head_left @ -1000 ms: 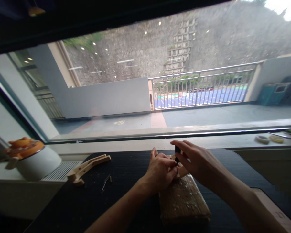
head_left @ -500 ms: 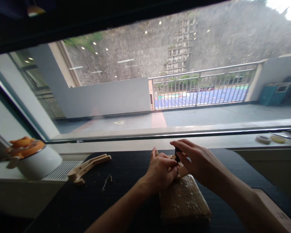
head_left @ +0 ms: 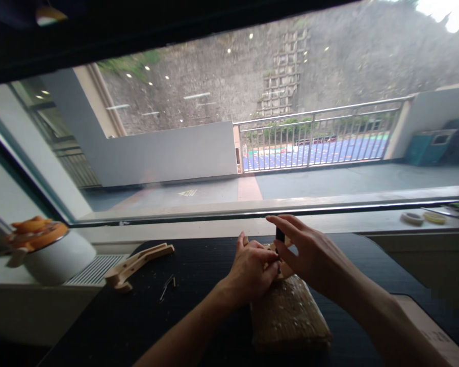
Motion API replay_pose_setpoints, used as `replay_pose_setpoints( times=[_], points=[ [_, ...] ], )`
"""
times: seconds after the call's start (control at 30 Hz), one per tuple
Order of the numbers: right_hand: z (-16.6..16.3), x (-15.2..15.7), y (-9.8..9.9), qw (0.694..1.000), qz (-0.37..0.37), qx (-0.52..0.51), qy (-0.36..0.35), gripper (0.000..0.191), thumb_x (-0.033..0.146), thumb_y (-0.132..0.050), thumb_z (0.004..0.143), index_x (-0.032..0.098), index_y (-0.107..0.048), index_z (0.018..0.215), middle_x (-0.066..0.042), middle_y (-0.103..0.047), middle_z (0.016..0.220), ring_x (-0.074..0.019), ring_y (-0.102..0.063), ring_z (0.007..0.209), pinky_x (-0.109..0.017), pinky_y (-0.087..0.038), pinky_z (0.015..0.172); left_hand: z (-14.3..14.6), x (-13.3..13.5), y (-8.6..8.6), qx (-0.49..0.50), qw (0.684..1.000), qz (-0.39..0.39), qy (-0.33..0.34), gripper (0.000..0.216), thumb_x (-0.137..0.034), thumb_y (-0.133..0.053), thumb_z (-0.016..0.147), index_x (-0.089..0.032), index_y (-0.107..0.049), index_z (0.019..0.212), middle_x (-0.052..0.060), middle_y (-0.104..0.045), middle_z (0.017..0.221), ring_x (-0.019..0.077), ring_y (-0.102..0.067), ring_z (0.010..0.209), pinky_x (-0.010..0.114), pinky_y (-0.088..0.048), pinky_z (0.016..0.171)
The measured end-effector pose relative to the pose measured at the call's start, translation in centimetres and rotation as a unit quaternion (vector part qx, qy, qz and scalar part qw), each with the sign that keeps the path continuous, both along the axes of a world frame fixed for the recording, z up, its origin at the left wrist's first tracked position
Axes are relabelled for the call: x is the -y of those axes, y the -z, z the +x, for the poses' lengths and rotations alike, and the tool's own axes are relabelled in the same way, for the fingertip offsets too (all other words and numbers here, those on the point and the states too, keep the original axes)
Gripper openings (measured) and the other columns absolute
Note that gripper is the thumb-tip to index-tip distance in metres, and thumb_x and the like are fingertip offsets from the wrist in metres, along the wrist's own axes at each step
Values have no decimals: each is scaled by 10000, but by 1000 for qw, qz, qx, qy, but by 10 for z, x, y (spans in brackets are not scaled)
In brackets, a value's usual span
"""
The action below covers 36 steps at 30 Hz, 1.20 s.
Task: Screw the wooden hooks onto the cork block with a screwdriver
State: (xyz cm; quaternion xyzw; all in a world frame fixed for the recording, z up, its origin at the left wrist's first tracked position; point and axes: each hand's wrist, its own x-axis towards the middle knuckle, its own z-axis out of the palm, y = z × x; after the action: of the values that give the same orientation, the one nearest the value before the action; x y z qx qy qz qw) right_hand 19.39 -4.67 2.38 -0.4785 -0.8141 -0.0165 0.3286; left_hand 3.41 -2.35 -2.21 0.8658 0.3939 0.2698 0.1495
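Observation:
My right hand (head_left: 304,242) pinches the upright black handle of a small screwdriver (head_left: 279,234) between thumb and fingers. Below it, the tool's lower end goes down to a light wooden piece (head_left: 286,270), where my left thumb and forefinger meet. My left hand (head_left: 252,267) is closed around that wooden piece, covering much of it. The piece rests at the far end of a brown block (head_left: 290,313) wrapped in shiny clear film or tape. What the tip touches is hidden by my fingers.
On the dark table (head_left: 199,316), a second wooden piece (head_left: 141,262) with holes lies left, near small metal hex keys or pins (head_left: 167,286). A white pot with an orange cat-shaped lid (head_left: 59,252) and tape rolls (head_left: 412,218) stand on the sill. A box (head_left: 424,326) lies right.
The right hand's fingers have shifted slightly upward around the black handle, showing more of it. The left hand stays in place on the wooden piece. The whole view has shifted very slightly.

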Motion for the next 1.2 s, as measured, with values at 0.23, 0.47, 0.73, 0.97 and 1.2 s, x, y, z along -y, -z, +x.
replay_pose_setpoints(
  times=[0.23, 0.47, 0.73, 0.97, 1.2],
  points=[
    [2, -4, 5, 1000, 2, 6, -24, 346, 142, -428, 892, 187, -568, 1206, -62, -635, 1142, -184, -654, 821, -300, -479, 652, 0, 0, 1, 6, 1000, -9, -1, 152, -259, -577, 839, -218, -661, 720, -23, -665, 726, 180, -589, 922, 597, -24, 1099],
    [1, -1, 1, 1000, -9, 12, -7, 317, 160, -486, 878, 204, -587, 1175, -40, -651, 1024, -167, -635, 753, -285, -452, 627, 0, 0, 0, 3, 1000, 0, 5, 193, -265, -567, 851, -202, -631, 680, -39, -611, 640, 165, -584, 872, 584, -51, 1097],
    [0, -1, 4, 1000, -16, -7, -2, 447, 211, -484, 867, 224, -489, 1313, -60, -628, 1183, -202, -648, 879, -320, -487, 708, -1, -2, 2, 4, 1000, -3, 6, 168, -233, -561, 833, -201, -624, 680, -44, -604, 632, 167, -578, 884, 600, -29, 1092],
    [0, -4, 6, 999, -46, 1, 0, 389, 182, -472, 868, 227, -547, 1247, -36, -692, 1007, -208, -665, 799, -319, -478, 658, -1, -1, 2, -2, 1000, 4, 7, 167, -240, -548, 841, -210, -636, 702, -36, -620, 647, 171, -584, 880, 591, -41, 1097],
    [2, -2, 2, 998, -29, 36, 33, 319, 236, -539, 864, 220, -578, 1180, -32, -681, 974, -215, -656, 765, -318, -447, 616, 0, 1, 1, -5, 1000, 6, 6, 186, -239, -542, 848, -204, -617, 681, -39, -622, 658, 170, -583, 880, 604, -40, 1093]
  ],
)
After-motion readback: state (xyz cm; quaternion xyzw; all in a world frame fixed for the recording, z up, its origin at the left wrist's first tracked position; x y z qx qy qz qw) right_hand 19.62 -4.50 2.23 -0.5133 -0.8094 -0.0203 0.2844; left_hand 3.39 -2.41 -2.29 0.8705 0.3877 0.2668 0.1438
